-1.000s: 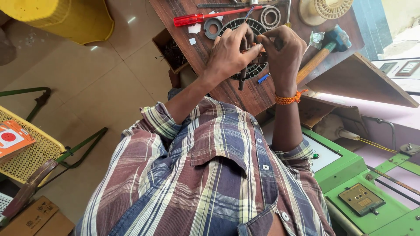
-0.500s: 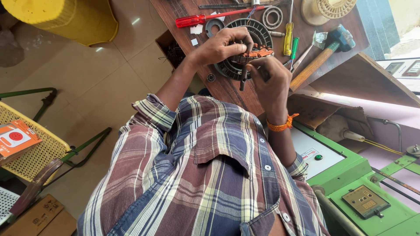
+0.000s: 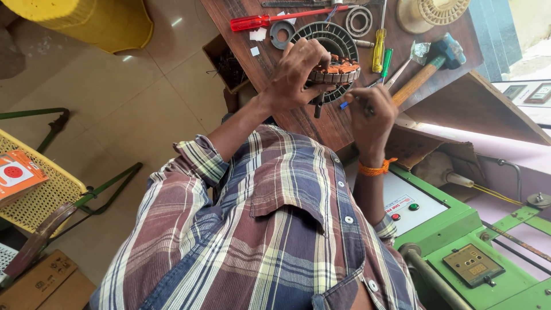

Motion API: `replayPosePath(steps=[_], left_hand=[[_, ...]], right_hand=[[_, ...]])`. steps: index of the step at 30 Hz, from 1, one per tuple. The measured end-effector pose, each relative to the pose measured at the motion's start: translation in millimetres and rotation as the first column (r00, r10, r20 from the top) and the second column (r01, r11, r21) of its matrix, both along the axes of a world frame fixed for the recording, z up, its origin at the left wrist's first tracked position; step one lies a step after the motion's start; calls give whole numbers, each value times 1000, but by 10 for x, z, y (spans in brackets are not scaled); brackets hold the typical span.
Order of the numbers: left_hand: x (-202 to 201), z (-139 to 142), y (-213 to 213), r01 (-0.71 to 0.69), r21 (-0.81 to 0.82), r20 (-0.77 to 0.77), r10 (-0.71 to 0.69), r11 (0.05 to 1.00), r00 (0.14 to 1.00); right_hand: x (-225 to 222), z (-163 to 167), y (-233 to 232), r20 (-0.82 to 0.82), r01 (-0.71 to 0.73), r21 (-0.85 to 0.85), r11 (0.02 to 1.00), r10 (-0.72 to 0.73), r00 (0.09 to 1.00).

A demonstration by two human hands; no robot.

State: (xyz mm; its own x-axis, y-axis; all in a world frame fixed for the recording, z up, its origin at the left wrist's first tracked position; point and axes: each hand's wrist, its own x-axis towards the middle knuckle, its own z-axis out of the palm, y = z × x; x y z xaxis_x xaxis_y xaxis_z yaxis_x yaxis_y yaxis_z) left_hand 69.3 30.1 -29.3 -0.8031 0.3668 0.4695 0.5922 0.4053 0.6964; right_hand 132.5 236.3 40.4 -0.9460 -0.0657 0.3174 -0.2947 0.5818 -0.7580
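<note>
The left hand [image 3: 295, 74] hid the motor winding's [image 3: 336, 70] nine o'clock side. The spool [image 3: 430, 12] at one o'clock was cut off by the top edge.

The stator [image 3: 336, 72] gripped in the left hand's fingers [image 3: 298, 69] looks like dull grey laminated metal, topped with glossy copper-coloured wire windings. Just behind those fingers lies a ribbed black disc [image 3: 336, 40], matt, like cast plastic or metal; which one cannot be told. The bench [image 3: 298, 120] beneath is dark wood, worn and streaky. Beyond the right hand's fingers [image 3: 367, 106] lie a screwdriver [image 3: 379, 49] with a shiny yellow plastic handle and a hammer [image 3: 427, 69] with a smooth, pale wooden shaft. Further beyond the left fingers, a red screwdriver [image 3: 270, 20] has a glossy translucent plastic grip. The wristband [image 3: 376, 169] below the right fingers is orange thread. The shirt [image 3: 275, 229] is soft, checked cotton-like cloth.
</note>
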Motion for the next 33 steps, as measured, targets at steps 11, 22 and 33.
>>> replayPosePath(steps=[11, 22, 33], left_hand=[[-22, 135, -42, -4, -24, -57, 3, 1000, 998], [-345, 296, 187, -81, 105, 551, 10, 991, 835], [-613, 163, -366, 478, 479, 452, -674, 736, 584]], right_hand=[[-698, 210, -135, -59, -145, 88, 985, 151, 987], [-740, 147, -220, -60, 3, 116, 993, 4, 998], [-110, 334, -356, 45, -48, 36, 998, 46, 998]])
